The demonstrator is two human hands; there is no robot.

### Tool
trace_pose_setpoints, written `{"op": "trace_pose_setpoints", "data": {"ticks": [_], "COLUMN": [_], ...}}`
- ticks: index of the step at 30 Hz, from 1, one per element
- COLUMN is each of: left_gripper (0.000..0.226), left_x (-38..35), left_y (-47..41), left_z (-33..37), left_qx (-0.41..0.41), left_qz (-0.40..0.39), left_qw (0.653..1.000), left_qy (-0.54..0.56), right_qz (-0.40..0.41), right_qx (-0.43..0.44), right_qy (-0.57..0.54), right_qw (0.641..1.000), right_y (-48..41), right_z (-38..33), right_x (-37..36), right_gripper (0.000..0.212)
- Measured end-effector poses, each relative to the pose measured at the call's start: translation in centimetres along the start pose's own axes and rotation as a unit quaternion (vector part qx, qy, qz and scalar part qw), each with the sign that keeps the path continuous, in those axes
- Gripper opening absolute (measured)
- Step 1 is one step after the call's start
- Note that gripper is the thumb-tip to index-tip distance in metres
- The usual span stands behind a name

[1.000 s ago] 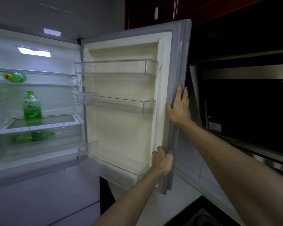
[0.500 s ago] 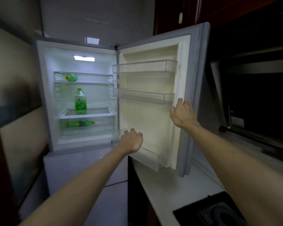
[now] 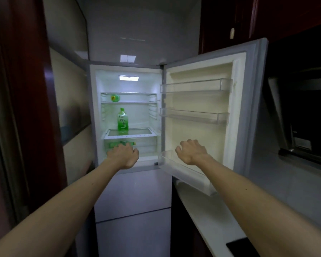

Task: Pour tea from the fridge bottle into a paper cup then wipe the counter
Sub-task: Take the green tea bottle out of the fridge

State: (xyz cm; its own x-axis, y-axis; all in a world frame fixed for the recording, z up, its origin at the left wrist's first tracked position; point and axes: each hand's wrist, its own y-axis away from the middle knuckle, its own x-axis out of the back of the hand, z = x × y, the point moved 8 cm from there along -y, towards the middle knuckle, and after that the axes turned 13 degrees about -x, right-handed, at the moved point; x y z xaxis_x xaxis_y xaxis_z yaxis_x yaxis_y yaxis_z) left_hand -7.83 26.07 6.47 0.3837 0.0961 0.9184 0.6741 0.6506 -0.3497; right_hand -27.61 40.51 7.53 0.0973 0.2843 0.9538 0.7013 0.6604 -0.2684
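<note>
The fridge [image 3: 93,112] stands open, its door [image 3: 248,101] swung to the right. A green tea bottle [image 3: 122,120] stands upright on the middle glass shelf. A second green bottle [image 3: 115,97] lies on the top shelf, and a third [image 3: 117,144] lies in the drawer below, partly hidden by my left hand. My left hand [image 3: 123,154] hovers in front of the fridge's lower edge, fingers loosely curled, holding nothing. My right hand [image 3: 192,152] hangs in front of the door's bottom bin, also loosely curled and empty. No paper cup is in view.
A white counter [image 3: 208,216] runs along the right under the open door, with a black hob corner [image 3: 241,245] at the bottom right. A range hood [image 3: 293,115] hangs at the right. A dark red door frame [image 3: 26,108] stands at the left. The door bins [image 3: 195,86] hold nothing.
Both hands have let go of the door's edge and drawn back toward the fridge opening. The view has pulled back and the whole fridge now shows.
</note>
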Motion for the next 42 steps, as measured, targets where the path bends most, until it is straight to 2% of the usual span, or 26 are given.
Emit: {"op": "trace_pose_setpoints", "data": {"ticks": [6, 9, 17, 24, 36, 42], "left_gripper": [0.048, 0.054, 0.056, 0.052, 0.057, 0.057], "left_x": [0.7, 1.0, 0.8, -1.9, -6.2, -8.8], "left_y": [2.3, 3.6, 4.3, 0.8, -12.1, -16.8], "left_z": [-7.3, -10.2, -14.7, -16.1, -16.2, -17.1], "left_qx": [0.011, 0.024, 0.05, 0.056, 0.077, 0.078], "left_qz": [-0.036, -0.047, -0.042, -0.041, -0.023, -0.006], "left_qw": [0.999, 0.999, 0.996, 0.997, 0.993, 0.996], "left_qy": [0.002, -0.003, -0.063, -0.03, -0.09, -0.053], "right_qz": [-0.043, -0.054, -0.059, -0.06, -0.059, -0.069], "right_qx": [0.047, 0.066, 0.109, 0.123, 0.127, 0.143], "right_qy": [-0.009, -0.017, -0.009, -0.001, -0.015, -0.004], "right_qw": [0.998, 0.996, 0.992, 0.991, 0.99, 0.987], "right_y": [1.3, 2.3, 1.9, -2.8, -17.1, -22.0], "right_z": [-7.3, -10.5, -15.9, -17.3, -15.8, -16.3], "right_x": [-2.6, -3.8, -5.4, -7.8, -12.2, -14.8], "right_gripper": [0.05, 0.053, 0.054, 0.056, 0.054, 0.051]}}
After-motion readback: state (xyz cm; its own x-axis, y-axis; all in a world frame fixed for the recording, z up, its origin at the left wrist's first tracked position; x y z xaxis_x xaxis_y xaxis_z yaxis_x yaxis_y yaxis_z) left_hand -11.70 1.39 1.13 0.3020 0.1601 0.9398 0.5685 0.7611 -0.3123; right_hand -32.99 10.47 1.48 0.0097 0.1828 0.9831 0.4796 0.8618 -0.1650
